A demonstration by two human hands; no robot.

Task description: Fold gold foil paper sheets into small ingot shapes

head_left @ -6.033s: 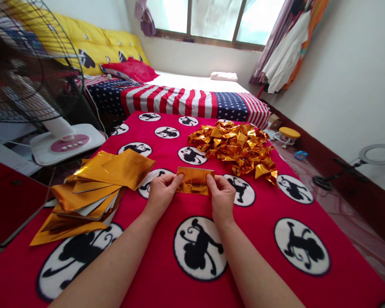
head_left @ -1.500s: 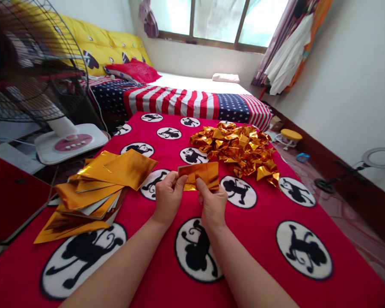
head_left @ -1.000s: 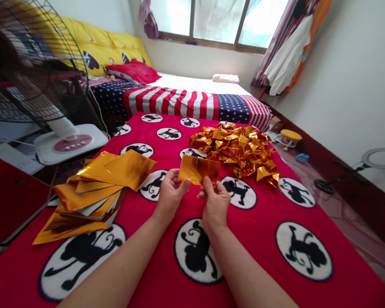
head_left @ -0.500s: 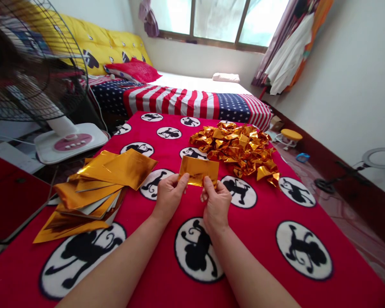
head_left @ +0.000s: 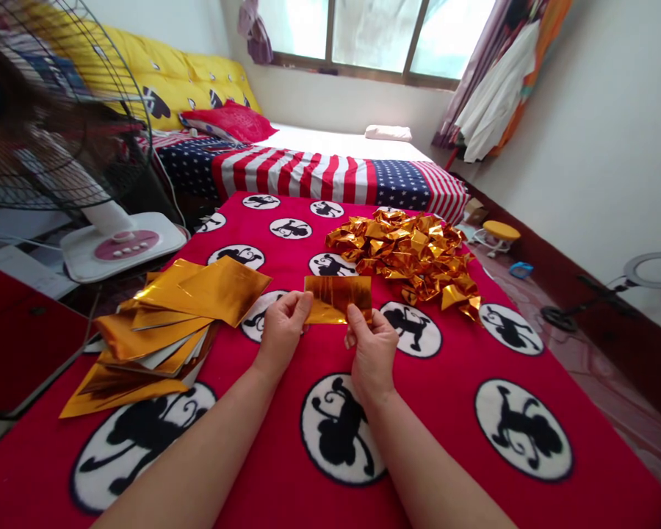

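Pinches sheet (head_left: 330,297) in left hand (head_left: 282,323) and right hand (head_left: 375,343), with folded pile (head_left: 410,253) near far-right corner of cloth (head_left: 441,415) apparently done, left-edge stack (head_left: 159,330) remaining.

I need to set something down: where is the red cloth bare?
Widest: near right on the red cloth, bordered by the right forearm and foil heap. Smaller: the strip between gold sheets and heap. Crowded: under both, and where the left hand and right hand hold a sheet.
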